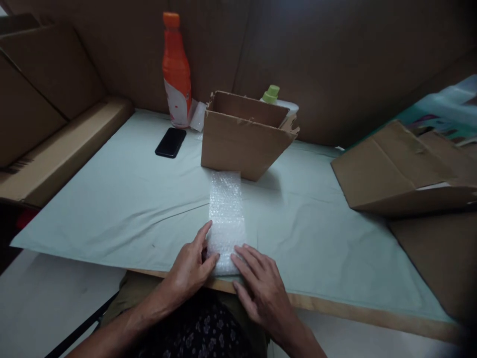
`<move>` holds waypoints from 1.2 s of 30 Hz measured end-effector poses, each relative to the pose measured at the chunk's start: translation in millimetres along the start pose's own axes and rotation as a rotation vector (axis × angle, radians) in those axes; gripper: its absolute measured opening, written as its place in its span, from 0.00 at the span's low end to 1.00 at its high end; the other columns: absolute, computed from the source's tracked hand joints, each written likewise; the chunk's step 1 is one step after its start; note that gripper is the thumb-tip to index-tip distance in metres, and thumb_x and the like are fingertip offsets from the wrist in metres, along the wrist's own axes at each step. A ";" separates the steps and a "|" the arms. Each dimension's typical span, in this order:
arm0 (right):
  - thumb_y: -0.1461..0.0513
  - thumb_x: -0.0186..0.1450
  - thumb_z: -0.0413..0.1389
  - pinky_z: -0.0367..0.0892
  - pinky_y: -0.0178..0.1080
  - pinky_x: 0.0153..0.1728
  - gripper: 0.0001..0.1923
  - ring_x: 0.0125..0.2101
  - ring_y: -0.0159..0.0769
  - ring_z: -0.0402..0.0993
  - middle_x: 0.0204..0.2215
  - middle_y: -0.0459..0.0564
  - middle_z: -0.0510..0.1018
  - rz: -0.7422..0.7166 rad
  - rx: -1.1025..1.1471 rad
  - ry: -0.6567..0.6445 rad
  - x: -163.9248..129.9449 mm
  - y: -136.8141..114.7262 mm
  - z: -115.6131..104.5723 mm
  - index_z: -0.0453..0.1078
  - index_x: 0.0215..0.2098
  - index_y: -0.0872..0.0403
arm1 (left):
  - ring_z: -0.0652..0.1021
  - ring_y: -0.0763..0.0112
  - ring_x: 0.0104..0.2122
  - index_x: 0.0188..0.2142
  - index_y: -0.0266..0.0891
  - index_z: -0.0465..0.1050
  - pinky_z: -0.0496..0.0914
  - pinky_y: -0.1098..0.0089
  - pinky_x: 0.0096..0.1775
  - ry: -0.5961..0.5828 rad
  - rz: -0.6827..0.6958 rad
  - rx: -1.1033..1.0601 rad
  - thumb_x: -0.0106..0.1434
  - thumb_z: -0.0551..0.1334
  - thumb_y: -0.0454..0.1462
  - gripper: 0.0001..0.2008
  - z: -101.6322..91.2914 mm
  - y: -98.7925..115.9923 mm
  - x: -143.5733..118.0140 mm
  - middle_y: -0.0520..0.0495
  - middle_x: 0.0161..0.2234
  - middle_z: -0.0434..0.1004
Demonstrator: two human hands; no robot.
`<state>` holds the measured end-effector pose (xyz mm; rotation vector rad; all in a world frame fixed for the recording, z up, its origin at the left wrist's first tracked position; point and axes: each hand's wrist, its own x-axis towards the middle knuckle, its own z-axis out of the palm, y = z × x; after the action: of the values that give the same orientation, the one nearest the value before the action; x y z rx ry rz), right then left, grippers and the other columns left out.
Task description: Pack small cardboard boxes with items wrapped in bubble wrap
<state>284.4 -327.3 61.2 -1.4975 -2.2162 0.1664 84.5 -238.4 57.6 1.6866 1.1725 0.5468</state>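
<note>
A strip of bubble wrap (226,199) lies lengthwise on the cloth-covered table (305,223), its near end close to the front edge. My left hand (192,263) rests along the strip's left side, with thumb and forefinger apart. On the near right corner lie the fingers of my right hand (259,278), stretched out flat, the thumb off to the side. Whether anything is wrapped inside the near end, I cannot tell. Just beyond the far end stands an open cardboard box (238,144).
An orange bottle (177,74) and a black phone (170,142) are at the back left. Behind the box shows a green-capped bottle (271,93). Cardboard boxes flank the table at left (67,144) and right (395,169). A wooden edge (335,307) runs along the front.
</note>
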 end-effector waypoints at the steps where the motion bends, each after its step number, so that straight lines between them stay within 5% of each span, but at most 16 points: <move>1: 0.70 0.65 0.54 0.69 0.55 0.51 0.25 0.58 0.53 0.68 0.58 0.58 0.75 -0.005 -0.042 -0.017 3.9 2.6 3.2 0.67 0.60 0.53 | 0.73 0.70 0.27 0.69 0.38 0.49 0.67 0.70 0.30 0.053 0.051 0.059 0.65 0.59 0.37 0.36 -1.5 -1.3 -0.7 0.51 0.31 0.74; 4: 0.71 0.67 0.51 0.69 0.52 0.48 0.20 0.54 0.49 0.72 0.54 0.56 0.78 -0.023 -0.079 0.011 12.8 6.9 4.0 0.70 0.56 0.53 | 0.77 0.61 0.44 0.69 0.43 0.49 0.73 0.61 0.44 0.255 0.338 0.244 0.65 0.62 0.37 0.36 -7.3 -4.3 -11.1 0.40 0.49 0.75; 8: 0.70 0.69 0.50 0.71 0.47 0.43 0.16 0.41 0.42 0.77 0.42 0.53 0.83 -0.014 0.087 0.009 23.0 4.4 -10.1 0.70 0.52 0.54 | 0.70 0.54 0.57 0.67 0.42 0.54 0.69 0.53 0.56 0.172 0.593 0.326 0.66 0.61 0.32 0.32 -12.7 -2.8 -29.4 0.37 0.56 0.71; 11: 0.66 0.71 0.51 0.73 0.44 0.39 0.13 0.37 0.39 0.78 0.40 0.51 0.83 0.082 0.246 -0.036 28.9 5.4 -16.9 0.69 0.53 0.51 | 0.76 0.60 0.46 0.65 0.42 0.58 0.73 0.58 0.47 0.103 0.550 0.255 0.68 0.57 0.30 0.27 -11.1 -1.4 -27.2 0.41 0.46 0.78; 14: 0.62 0.72 0.53 0.73 0.45 0.42 0.14 0.43 0.42 0.78 0.44 0.54 0.81 0.116 0.167 0.113 29.9 10.0 -15.6 0.68 0.55 0.52 | 0.77 0.64 0.37 0.63 0.42 0.59 0.74 0.61 0.40 0.116 0.460 0.241 0.69 0.57 0.32 0.24 -7.7 -2.1 -9.7 0.45 0.41 0.79; 17: 0.64 0.70 0.56 0.70 0.49 0.46 0.15 0.47 0.45 0.75 0.47 0.58 0.79 0.040 -0.007 0.248 27.8 12.1 -11.5 0.68 0.54 0.55 | 0.78 0.61 0.40 0.61 0.40 0.61 0.74 0.59 0.41 0.147 0.412 0.289 0.68 0.59 0.33 0.23 -5.6 -3.4 9.4 0.43 0.43 0.78; 23: 0.65 0.70 0.55 0.65 0.53 0.51 0.15 0.51 0.48 0.73 0.49 0.56 0.80 -0.076 -0.074 0.038 34.9 13.1 -3.9 0.69 0.55 0.55 | 0.72 0.56 0.52 0.58 0.36 0.66 0.70 0.54 0.51 0.253 0.467 0.384 0.68 0.59 0.33 0.19 -6.1 -5.2 11.0 0.36 0.53 0.71; 29: 0.63 0.72 0.53 0.70 0.46 0.45 0.12 0.43 0.41 0.76 0.43 0.52 0.82 0.007 0.165 -0.029 47.9 24.4 -10.7 0.68 0.54 0.53 | 0.73 0.60 0.48 0.59 0.36 0.64 0.68 0.57 0.51 0.118 0.582 0.349 0.69 0.58 0.33 0.19 -15.2 0.0 0.0 0.41 0.48 0.76; 36: 0.61 0.71 0.54 0.67 0.53 0.50 0.16 0.53 0.52 0.71 0.54 0.61 0.76 0.010 -0.189 0.130 57.5 22.1 -5.7 0.68 0.56 0.55 | 0.77 0.54 0.41 0.56 0.33 0.67 0.70 0.54 0.45 0.157 0.424 0.564 0.69 0.58 0.36 0.18 -18.1 11.3 62.6 0.39 0.42 0.79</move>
<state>288.2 -267.4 76.1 -1.5700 -2.1697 -0.1374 102.6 -175.3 65.5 2.4450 1.1484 0.6547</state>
